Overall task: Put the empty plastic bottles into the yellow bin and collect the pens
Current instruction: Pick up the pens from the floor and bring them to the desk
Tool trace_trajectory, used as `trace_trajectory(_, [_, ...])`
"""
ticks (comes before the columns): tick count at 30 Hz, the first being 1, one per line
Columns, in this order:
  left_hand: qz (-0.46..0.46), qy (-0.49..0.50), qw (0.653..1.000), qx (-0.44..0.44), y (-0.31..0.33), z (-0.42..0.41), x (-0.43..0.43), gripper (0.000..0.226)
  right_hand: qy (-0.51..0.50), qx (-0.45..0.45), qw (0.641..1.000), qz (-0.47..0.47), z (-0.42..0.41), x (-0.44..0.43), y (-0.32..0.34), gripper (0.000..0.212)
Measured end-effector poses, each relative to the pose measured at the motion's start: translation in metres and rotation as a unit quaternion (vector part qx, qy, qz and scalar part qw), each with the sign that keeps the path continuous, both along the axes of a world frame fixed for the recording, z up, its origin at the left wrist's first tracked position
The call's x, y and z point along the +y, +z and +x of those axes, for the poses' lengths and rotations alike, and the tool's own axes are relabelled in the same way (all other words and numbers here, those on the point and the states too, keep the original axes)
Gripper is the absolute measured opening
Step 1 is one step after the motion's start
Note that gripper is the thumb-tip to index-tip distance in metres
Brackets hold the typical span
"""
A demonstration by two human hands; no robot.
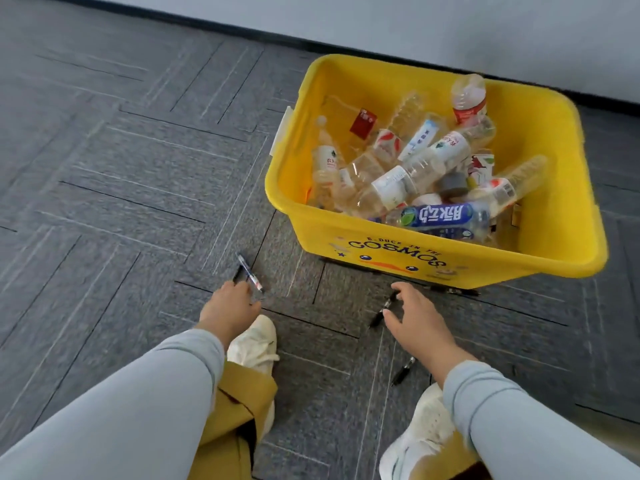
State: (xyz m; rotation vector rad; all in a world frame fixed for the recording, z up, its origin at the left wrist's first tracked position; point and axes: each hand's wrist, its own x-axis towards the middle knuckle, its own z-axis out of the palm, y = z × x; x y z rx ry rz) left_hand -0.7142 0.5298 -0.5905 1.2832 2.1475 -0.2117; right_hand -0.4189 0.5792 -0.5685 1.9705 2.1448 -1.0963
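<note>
The yellow bin [561,188] stands on the carpet at the right and holds several empty plastic bottles [408,174]. My left hand [230,308] grips pens [250,273] that stick up from its fingers, left of the bin. My right hand [420,323] hovers spread over a black pen [380,311] lying on the floor just in front of the bin; the fingers are beside it, not closed on it. Another black pen [403,370] lies nearer me, by my right shoe. A further dark pen [453,290] lies against the bin's base.
Grey carpet tiles [121,202] cover the floor. A pale wall with a dark skirting [381,39] runs behind the bin. My two white shoes [256,344] and yellow trouser legs [239,420] are at the bottom of the view.
</note>
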Motion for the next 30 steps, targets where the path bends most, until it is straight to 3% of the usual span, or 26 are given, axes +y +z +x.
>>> trace_trajectory(10, [-0.016, 0.078, 0.997, -0.014, -0.101, -0.075, 0.002, 0.037, 0.06, 0.05, 0.995, -0.057, -0.131, 0.025, -0.103, 0.044])
trace_trajectory(18, [-0.001, 0.159, 0.987, -0.018, -0.171, -0.092, 0.009, 0.036, 0.034, 0.065, 0.994, -0.086, -0.146, 0.016, -0.167, 0.04])
trace_trajectory(30, [-0.012, 0.075, 0.993, 0.091, -0.216, -0.1, 0.025, 0.018, 0.04, 0.072, 0.994, -0.075, -0.128, 0.003, -0.207, 0.036])
